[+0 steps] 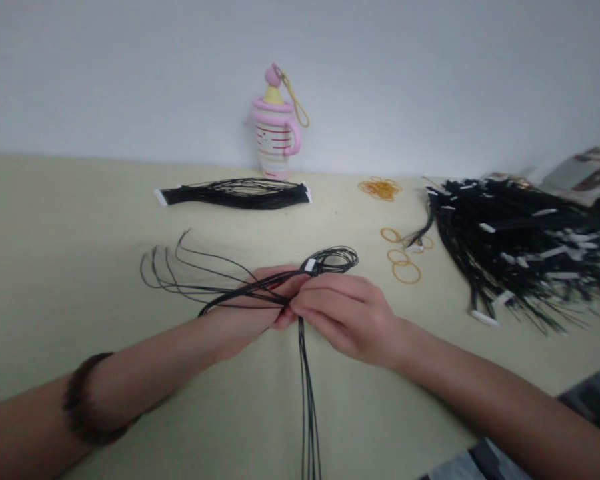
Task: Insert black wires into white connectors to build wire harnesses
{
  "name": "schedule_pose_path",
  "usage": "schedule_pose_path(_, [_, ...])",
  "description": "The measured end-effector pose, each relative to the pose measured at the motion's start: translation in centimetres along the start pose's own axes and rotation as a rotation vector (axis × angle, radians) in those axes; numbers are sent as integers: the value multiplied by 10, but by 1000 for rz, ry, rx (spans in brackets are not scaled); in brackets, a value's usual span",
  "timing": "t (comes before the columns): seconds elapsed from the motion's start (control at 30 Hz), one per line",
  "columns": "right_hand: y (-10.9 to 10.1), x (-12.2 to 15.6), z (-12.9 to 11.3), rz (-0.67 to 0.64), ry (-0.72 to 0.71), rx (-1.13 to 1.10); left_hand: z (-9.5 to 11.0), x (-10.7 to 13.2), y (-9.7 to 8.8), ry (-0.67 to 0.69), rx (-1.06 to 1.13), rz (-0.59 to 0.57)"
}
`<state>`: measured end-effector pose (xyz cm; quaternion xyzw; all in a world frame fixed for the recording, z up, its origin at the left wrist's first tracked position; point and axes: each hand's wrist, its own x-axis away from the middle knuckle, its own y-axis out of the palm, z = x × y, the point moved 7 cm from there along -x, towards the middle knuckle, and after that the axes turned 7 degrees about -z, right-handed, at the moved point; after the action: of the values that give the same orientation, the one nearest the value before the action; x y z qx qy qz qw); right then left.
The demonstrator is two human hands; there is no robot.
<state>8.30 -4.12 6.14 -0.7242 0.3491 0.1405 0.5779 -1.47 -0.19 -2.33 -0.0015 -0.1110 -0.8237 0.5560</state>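
Note:
My left hand [253,303] and my right hand [345,317] meet at the middle of the table, both shut on a bunch of thin black wires [303,373]. Some wire ends fan out to the left [167,273], while others hang down toward me past the table's front. Beyond my fingers, the wires curl into loops [336,260] beside a small white connector [310,265]. My fingers hide the part of the bunch between my hands. A dark beaded bracelet [85,400] circles my left wrist.
A tied black wire bundle [235,194] lies on the pale green table [70,207] ahead. Loose rubber bands [380,189] lie right of it, with several more [401,261] nearer. A large heap of white-tipped black wires [523,247] fills the right side. A pink striped cup-shaped ornament [275,130] stands against the wall.

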Motion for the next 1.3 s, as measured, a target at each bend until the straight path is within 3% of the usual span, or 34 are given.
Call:
schedule_pose_path(0.2, [-4, -4, 17, -23, 338, -464, 1, 0, 5, -77, 19, 3])
schedule_pose_path(0.27, [-26, -2, 31, 111, 432, -570, -1, 1, 5, -135, 61, 30])
schedule_pose_path(0.37, [-72, 8, 60, 355, 509, -542, -1, 0, 5, -160, 111, 30])
schedule_pose_path(0.43, [-96, 17, 82, 417, 555, -490, -1, 0, 5, -154, 130, 24])
schedule_pose_path(0.6, [-122, 42, 126, 555, 664, -483, 0, -1, 3, -165, 146, 36])
schedule_pose_path(0.73, [-117, 46, 120, 639, 660, -305, 1, 0, 3, -164, 136, 26])
schedule_pose_path(0.8, [-102, 37, 103, 530, 636, -197, 2, 0, 3, -157, 140, 22])
schedule_pose_path(0.93, [-58, 22, 74, 189, 607, -147, 2, 2, 0, -165, 180, 33])
schedule_pose_path(1.03, [-41, 21, 65, 150, 544, -282, 5, 1, 0, -157, 211, 15])
schedule_pose_path(1.13, [-37, 22, 65, 137, 522, -279, 8, -1, 1, -132, 228, -14])
schedule_pose_path(1.3, [-52, 19, 52, 230, 484, -17, 9, -1, -4, -108, 210, 18])
